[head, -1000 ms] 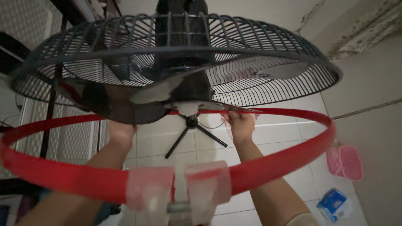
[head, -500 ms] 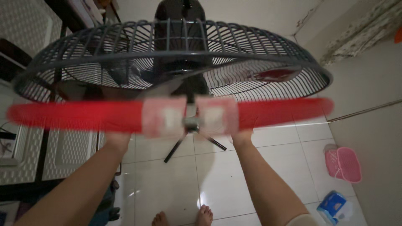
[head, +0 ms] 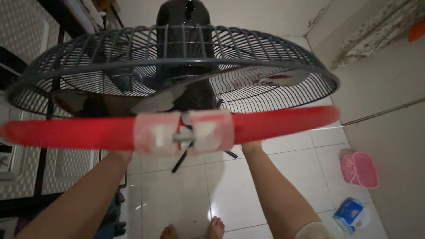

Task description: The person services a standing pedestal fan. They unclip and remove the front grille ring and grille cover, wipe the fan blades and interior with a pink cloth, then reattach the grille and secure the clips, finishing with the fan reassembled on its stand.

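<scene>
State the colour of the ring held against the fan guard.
Red ring, seen best in the head view.

The room is dim, with a cool, flat cast. A soft glare patch gleams on the glossy floor tiles. The red ring smears with motion blur close to the lens, while the dark fan grille stays fairly sharp. Wide-angle distortion bows the edges, and the left corners sink into shadow.

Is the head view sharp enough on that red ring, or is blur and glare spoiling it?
Head view: the red ring is motion-smeared, its clamp soft; the grey fan guard stays fairly crisp; dim room, with glare on the floor tiles; both hands are hidden behind the ring.
</scene>
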Motion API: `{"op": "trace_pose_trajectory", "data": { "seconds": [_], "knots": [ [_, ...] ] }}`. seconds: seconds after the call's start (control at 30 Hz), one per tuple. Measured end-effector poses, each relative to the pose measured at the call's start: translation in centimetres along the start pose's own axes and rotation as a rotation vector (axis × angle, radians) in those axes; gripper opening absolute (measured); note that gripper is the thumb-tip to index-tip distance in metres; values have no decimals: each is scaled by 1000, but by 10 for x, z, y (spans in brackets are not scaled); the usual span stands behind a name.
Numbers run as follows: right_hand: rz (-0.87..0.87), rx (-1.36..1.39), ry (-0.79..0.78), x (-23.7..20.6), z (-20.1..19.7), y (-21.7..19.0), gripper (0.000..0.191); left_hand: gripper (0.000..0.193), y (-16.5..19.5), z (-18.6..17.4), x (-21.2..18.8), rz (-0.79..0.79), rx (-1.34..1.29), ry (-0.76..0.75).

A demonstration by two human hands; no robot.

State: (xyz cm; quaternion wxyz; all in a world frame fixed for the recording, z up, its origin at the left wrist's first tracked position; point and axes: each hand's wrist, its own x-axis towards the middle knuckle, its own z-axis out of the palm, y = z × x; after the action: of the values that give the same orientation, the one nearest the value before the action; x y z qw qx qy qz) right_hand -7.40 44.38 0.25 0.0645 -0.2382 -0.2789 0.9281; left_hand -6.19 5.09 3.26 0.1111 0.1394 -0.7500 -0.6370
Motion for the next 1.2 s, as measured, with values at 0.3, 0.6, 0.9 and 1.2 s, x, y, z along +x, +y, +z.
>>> {"op": "trace_pose_trajectory", "data": {
  "seconds": [0.3, 0.6, 0.9, 1.2],
  "knots": [
    [-26, -391, -204, 7, 1, 0, 11, 26, 16, 14, 0, -113, -58, 65],
    [-263, -698, -102, 19, 5, 2, 27, 23, 7, 21, 3, -156, -107, 65],
    [-198, -675, -67, -1, 23, -10, 18, 19, -5, 11, 11, -240, -138, 86],
    [-204, -788, -28, 16, 12, -12, 11, 29, -10, 5, 10, -292, -65, 83]
  ]
}}
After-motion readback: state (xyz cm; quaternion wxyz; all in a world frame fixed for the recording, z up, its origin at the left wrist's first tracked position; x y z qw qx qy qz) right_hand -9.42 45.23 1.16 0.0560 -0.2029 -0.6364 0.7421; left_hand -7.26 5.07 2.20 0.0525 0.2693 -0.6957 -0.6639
